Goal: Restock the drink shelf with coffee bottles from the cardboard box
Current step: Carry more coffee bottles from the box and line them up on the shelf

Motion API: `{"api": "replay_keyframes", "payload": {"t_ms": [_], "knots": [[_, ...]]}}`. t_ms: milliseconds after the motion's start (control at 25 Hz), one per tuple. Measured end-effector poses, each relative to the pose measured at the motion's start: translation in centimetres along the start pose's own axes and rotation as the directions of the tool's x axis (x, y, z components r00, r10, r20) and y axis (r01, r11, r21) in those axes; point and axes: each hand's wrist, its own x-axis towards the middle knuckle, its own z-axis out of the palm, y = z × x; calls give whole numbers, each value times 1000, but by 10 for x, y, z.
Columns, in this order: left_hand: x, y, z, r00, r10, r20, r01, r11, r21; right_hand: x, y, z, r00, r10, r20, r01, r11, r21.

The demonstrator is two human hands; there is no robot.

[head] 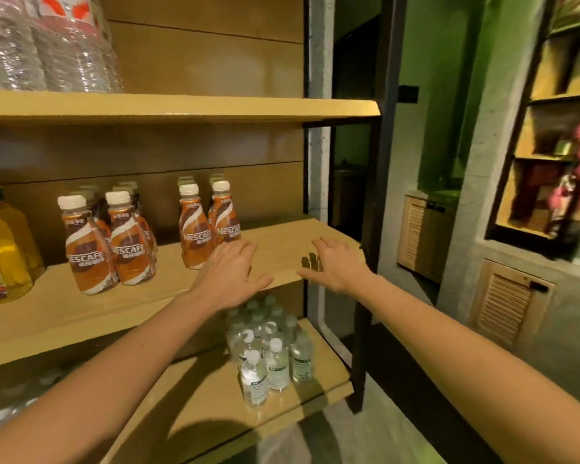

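Note:
Brown coffee bottles with white caps stand on the middle wooden shelf [282, 242] in two clusters: one group at the left [111, 242] and one in the middle [208, 226]. My left hand [230, 272] hovers just right of the middle cluster, fingers straight, holding nothing. My right hand [335, 262] is spread over the bare right end of the same shelf, also holding nothing. The cardboard box is out of view.
A yellow jug [4, 249] stands at the shelf's left end. Large wrapped water bottles [47, 45] fill the top shelf. Several small clear bottles [268, 349] sit on the lower shelf. A black post [379, 195] bounds the shelves on the right.

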Motion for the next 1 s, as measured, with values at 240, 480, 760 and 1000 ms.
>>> {"api": "replay_keyframes", "payload": {"t_ms": [240, 480, 760, 1000], "knots": [[28, 140, 28, 931, 304, 200, -285, 951, -119, -131, 109, -34, 932, 363, 11, -358, 924, -131], [18, 348, 32, 775, 623, 107, -565, 758, -326, -291, 225, -93, 757, 650, -63, -649, 738, -184], [2, 582, 49, 637, 770, 41, -646, 562, -516, -461, 354, -164, 550, 824, -133, -822, 507, -257], [18, 751, 49, 623, 781, 51, -660, 559, -502, -547, 481, -220, 492, 855, -164, -852, 434, -293]]}}
